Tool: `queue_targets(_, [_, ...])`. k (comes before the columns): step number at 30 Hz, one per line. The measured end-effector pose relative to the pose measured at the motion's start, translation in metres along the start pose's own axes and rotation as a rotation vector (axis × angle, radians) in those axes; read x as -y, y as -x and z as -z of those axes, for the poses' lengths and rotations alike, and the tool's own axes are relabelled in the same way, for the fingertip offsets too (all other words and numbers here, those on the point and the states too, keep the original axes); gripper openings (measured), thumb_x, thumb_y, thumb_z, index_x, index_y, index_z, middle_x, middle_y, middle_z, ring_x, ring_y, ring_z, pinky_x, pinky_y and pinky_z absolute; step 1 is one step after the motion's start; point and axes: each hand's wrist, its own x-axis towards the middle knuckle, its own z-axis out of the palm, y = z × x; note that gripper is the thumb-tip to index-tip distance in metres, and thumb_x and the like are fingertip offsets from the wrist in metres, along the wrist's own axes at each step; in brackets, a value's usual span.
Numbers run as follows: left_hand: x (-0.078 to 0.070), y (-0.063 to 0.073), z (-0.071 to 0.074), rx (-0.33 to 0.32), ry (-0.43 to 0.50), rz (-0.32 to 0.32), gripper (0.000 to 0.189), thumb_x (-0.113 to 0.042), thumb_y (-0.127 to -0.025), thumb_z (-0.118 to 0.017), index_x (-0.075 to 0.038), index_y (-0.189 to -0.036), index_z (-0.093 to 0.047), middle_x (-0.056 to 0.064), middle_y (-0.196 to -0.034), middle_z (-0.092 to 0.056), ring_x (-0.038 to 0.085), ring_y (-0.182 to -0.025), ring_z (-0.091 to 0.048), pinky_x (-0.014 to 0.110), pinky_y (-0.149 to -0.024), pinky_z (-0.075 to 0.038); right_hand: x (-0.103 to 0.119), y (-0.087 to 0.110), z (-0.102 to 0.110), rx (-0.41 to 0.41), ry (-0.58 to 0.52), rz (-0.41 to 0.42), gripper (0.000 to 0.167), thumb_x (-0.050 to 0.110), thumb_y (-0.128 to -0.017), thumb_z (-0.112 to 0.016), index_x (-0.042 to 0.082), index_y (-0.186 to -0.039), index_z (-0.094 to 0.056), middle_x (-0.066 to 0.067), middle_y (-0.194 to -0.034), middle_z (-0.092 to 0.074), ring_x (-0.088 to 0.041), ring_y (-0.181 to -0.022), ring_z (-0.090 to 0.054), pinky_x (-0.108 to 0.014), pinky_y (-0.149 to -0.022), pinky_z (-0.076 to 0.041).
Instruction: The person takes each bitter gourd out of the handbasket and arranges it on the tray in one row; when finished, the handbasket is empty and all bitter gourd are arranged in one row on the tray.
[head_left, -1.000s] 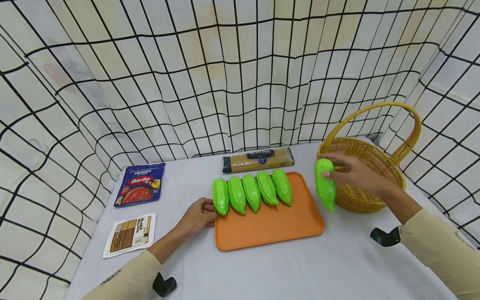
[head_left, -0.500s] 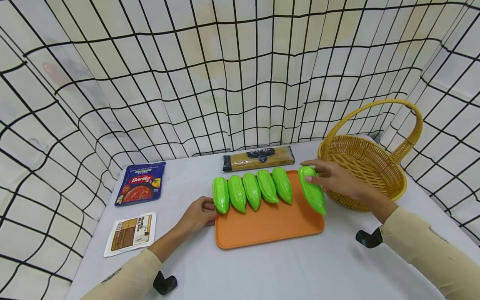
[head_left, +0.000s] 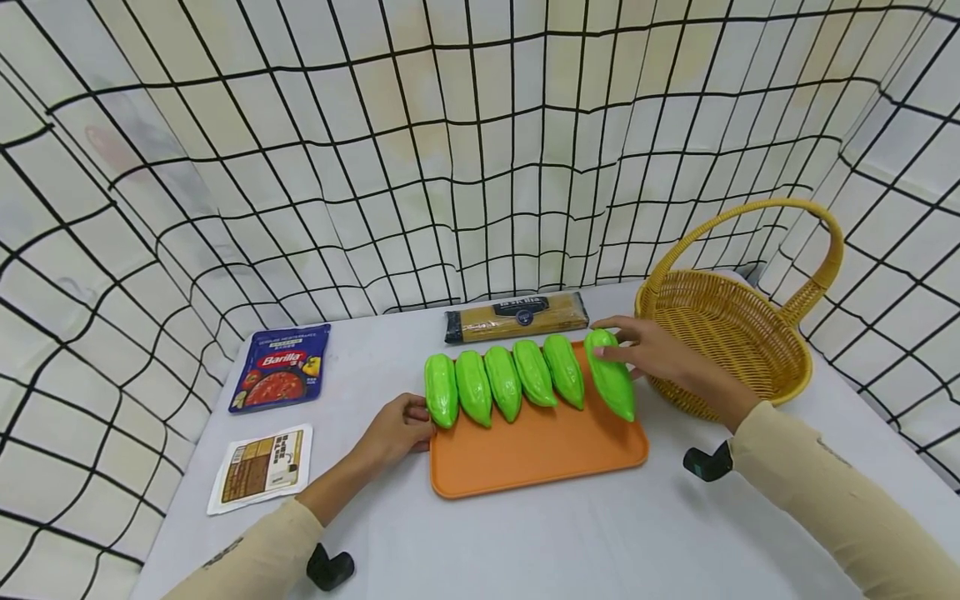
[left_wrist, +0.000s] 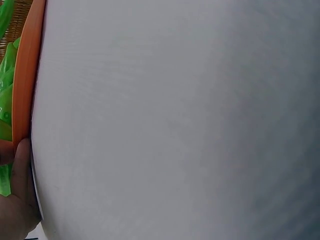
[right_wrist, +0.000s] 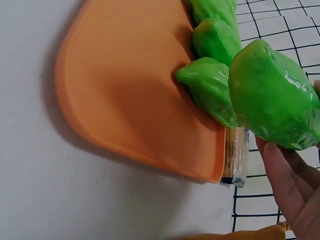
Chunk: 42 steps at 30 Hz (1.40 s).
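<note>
A glossy green gourd (head_left: 612,383), pointed at its near end, is held by my right hand (head_left: 654,354) over the right part of the orange tray (head_left: 525,462). The right wrist view has this gourd (right_wrist: 275,95) large, raised above the tray floor, with fingers curled along its underside. Several matching gourds (head_left: 504,383) lie side by side along the tray's back left. At the tray's left edge my left hand (head_left: 393,429) pinches the rim. In the left wrist view, a thumb and finger of that hand (left_wrist: 17,210) sit on either side of the orange wall (left_wrist: 26,85).
A yellow wicker basket (head_left: 795,379) with a tall handle stands right of the tray. Behind the tray lies a pasta pack (head_left: 480,323). A blue Barilla pouch (head_left: 279,368) and a white-edged packet (head_left: 262,468) lie at left. Black netting (head_left: 480,125) encloses the white table.
My right hand has carried the green gourd leftward from beside the basket to over the tray's right side. The left hand has stayed at the tray's left rim.
</note>
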Motion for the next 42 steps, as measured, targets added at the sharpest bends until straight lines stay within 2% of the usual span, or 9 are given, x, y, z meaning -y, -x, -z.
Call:
queue_targets(10, [0.000, 0.000, 0.000, 0.004, -0.001, 0.005, 0.048, -0.002, -0.089, -0.064, 0.005, -0.134, -0.049, 0.019, -0.118, -0.056, 0.022, -0.100, -0.063, 0.033, -0.080, -0.064, 0.007, -0.028, 0.000, -0.001, -0.008, -0.123, 0.065, 0.036, -0.098, -0.064, 0.010, -0.153, -0.039, -0.032, -0.138, -0.052, -0.040, -0.114, -0.064, -0.041, -0.081, -0.064])
queue_targets(16, [0.001, 0.000, 0.000, 0.001, -0.006, 0.002, 0.047, -0.003, -0.090, -0.065, 0.005, -0.134, -0.049, 0.018, -0.118, -0.056, 0.022, -0.100, -0.064, 0.032, -0.079, -0.064, 0.011, -0.039, -0.003, -0.050, 0.037, -0.178, 0.063, 0.032, -0.098, -0.063, 0.009, -0.152, -0.040, -0.032, -0.143, -0.048, -0.043, -0.122, -0.059, -0.045, -0.084, -0.063])
queue_targets(21, [0.001, 0.000, 0.001, 0.000, -0.006, -0.001, 0.047, -0.002, -0.089, -0.065, 0.005, -0.133, -0.049, 0.019, -0.118, -0.056, 0.022, -0.099, -0.064, 0.031, -0.078, -0.064, 0.011, -0.047, -0.006, -0.053, 0.055, -0.214, 0.063, 0.032, -0.099, -0.061, 0.009, -0.154, -0.038, -0.032, -0.148, -0.043, -0.044, -0.127, -0.054, -0.052, -0.091, -0.060])
queue_targets(29, [-0.001, 0.001, 0.000, 0.002, -0.011, -0.002, 0.047, -0.003, -0.090, -0.065, 0.005, -0.133, -0.050, 0.018, -0.116, -0.056, 0.021, -0.097, -0.064, 0.032, -0.078, -0.064, 0.002, -0.059, -0.015, -0.055, 0.113, -0.214, 0.063, 0.029, -0.100, -0.060, 0.007, -0.154, -0.036, -0.033, -0.149, -0.040, -0.046, -0.131, -0.050, -0.049, -0.090, -0.060])
queue_targets(32, [-0.001, 0.002, 0.000, 0.000, -0.011, 0.002, 0.046, -0.003, -0.090, -0.065, 0.005, -0.133, -0.050, 0.018, -0.116, -0.056, 0.021, -0.097, -0.064, 0.032, -0.078, -0.064, -0.003, -0.060, -0.019, -0.074, 0.153, -0.205, 0.064, 0.029, -0.098, -0.062, 0.005, -0.153, -0.038, -0.033, -0.149, -0.041, -0.046, -0.133, -0.048, -0.049, -0.094, -0.058])
queue_targets(42, [0.000, 0.002, 0.001, -0.006, -0.014, 0.005, 0.046, -0.004, -0.090, -0.065, 0.004, -0.133, -0.051, 0.018, -0.117, -0.056, 0.021, -0.098, -0.064, 0.032, -0.078, -0.064, -0.017, -0.054, -0.030, -0.104, 0.078, -0.187, 0.068, 0.026, -0.094, -0.066, 0.004, -0.152, -0.038, -0.034, -0.147, -0.042, -0.047, -0.131, -0.048, -0.055, -0.104, -0.051])
